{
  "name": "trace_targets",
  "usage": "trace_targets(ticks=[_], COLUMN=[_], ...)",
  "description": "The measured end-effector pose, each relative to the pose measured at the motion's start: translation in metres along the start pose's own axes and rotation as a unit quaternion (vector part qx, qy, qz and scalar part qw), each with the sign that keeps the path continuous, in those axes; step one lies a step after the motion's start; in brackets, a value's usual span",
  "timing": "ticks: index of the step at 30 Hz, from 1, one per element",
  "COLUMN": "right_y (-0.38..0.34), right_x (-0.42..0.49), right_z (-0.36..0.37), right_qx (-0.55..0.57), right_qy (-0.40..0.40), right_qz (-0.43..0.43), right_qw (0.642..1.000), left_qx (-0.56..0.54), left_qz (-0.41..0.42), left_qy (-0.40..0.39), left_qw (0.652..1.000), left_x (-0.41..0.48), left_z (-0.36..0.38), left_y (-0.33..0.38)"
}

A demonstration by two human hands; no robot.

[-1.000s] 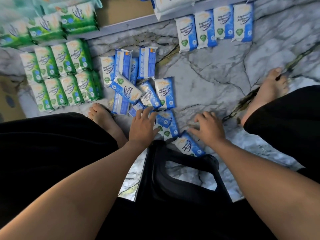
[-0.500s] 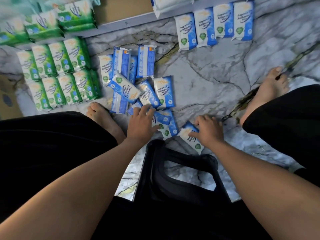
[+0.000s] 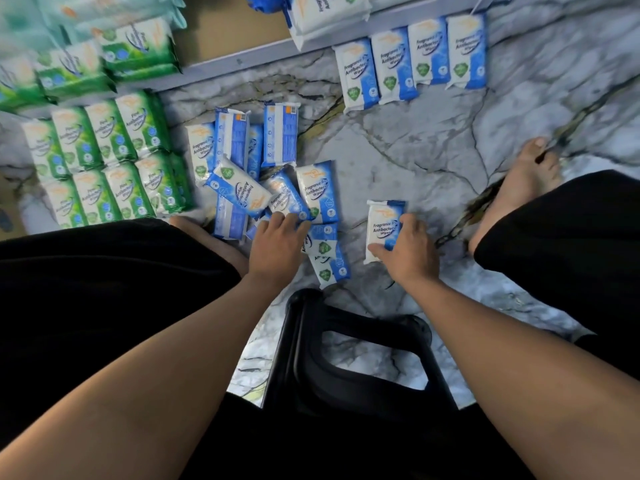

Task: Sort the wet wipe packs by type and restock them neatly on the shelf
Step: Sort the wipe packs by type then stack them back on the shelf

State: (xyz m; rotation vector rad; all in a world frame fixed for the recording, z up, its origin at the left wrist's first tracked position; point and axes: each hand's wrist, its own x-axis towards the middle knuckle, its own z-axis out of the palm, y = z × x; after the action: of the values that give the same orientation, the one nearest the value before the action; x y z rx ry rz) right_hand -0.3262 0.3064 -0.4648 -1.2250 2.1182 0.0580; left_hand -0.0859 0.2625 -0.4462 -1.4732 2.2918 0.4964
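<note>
Blue pack (image 3: 382, 230) just right of pile (image 3: 256, 174), gripped in my right hand (image 3: 408, 254). Left hand (image 3: 277, 247) flat on pile, holding nothing. Green packs (image 3: 104, 157) sorted; blue row (image 3: 412, 60) started by shelf (image 3: 242, 57). I judge roughly half done.

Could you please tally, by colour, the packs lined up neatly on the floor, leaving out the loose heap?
Green packs: 8 faces showing
Blue packs: 4
Total: 12
</note>
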Motion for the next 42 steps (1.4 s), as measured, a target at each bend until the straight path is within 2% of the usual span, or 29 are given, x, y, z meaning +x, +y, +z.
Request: trace_targets(ticks=[4,9,12,14,16,18,20,22,25,29,34,42], right_y=[-0.005,0.002,0.013,0.017,0.017,0.015,0.012,0.011,0.01,0.008,0.002,0.019], right_x=[0.014,0.046,0.062,0.068,0.069,0.068,0.066,0.065,0.065,0.071,0.079,0.122], right_z=[-0.01,-0.031,-0.045,-0.051,-0.054,-0.052,-0.049,-0.047,-0.047,-0.055,-0.059,-0.09], right_qx=[0.006,0.082,0.094,0.088,0.089,0.073,0.032,0.004,0.013,0.034,-0.007,-0.077], right_qy=[0.01,0.02,0.032,0.036,0.038,0.029,0.016,0.017,0.027,0.056,0.046,0.086], right_qz=[0.007,0.069,0.072,0.062,0.046,0.028,0.012,0.009,0.023,0.039,-0.02,-0.008], right_qw=[1.0,0.994,0.992,0.994,0.994,0.997,0.999,1.0,0.999,0.997,0.999,0.993], left_qx=[-0.015,0.047,0.092,0.108,0.072,-0.024,-0.101,-0.145,-0.173,-0.192,-0.207,-0.209], left_qz=[0.037,0.145,0.212,0.229,0.181,0.082,0.012,-0.014,-0.024,-0.007,-0.044,-0.028], left_qy=[-0.001,0.014,-0.005,-0.017,-0.012,0.02,0.034,0.012,-0.024,0.006,0.011,0.016], left_qw=[0.999,0.988,0.973,0.967,0.981,0.996,0.994,0.989,0.984,0.981,0.977,0.977], left_x=[0.02,0.07,0.106,0.124,0.133,0.131,0.123,0.113,0.102,0.106,0.122,0.179], left_z=[-0.023,-0.052,-0.064,-0.067,-0.065,-0.06,-0.051,-0.038,-0.025,-0.022,-0.025,-0.05], left_y=[0.01,0.037,0.05,0.056,0.06,0.064,0.069,0.07,0.069,0.076,0.095,0.134])
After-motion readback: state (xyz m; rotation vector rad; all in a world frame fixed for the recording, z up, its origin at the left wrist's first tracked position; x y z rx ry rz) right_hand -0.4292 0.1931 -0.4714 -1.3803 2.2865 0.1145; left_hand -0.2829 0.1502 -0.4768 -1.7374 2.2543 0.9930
